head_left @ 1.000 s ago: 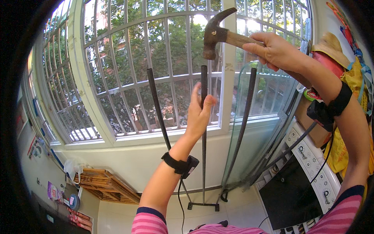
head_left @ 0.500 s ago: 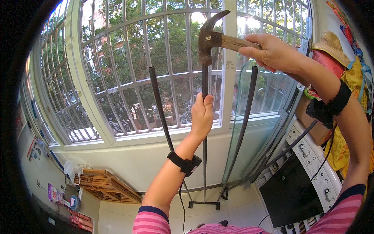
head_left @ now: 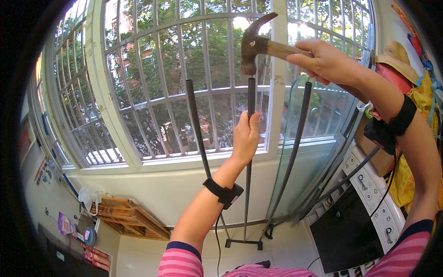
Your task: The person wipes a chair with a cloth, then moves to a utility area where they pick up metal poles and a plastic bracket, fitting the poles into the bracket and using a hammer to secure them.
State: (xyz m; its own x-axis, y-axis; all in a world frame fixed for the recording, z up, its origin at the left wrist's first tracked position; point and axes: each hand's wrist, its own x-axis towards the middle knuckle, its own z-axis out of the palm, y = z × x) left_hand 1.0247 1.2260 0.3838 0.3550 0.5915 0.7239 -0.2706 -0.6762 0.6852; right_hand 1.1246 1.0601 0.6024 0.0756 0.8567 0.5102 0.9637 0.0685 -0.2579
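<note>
The left hand is closed around the middle one of three thin black metal rods, which stands upright before the white barred window. The right hand is clamped on the wooden handle of a dark steel claw hammer, whose head hangs just above the top end of that middle rod; whether they touch cannot be told. The other two rods lean to either side, and all three run down to a small black base on the floor.

Low on the left, a small purple packet and a round blue tin lie by a slatted wooden crate, with a crumpled white plastic bag above it; what it holds cannot be seen. At the right stands a white appliance with a dark glass door.
</note>
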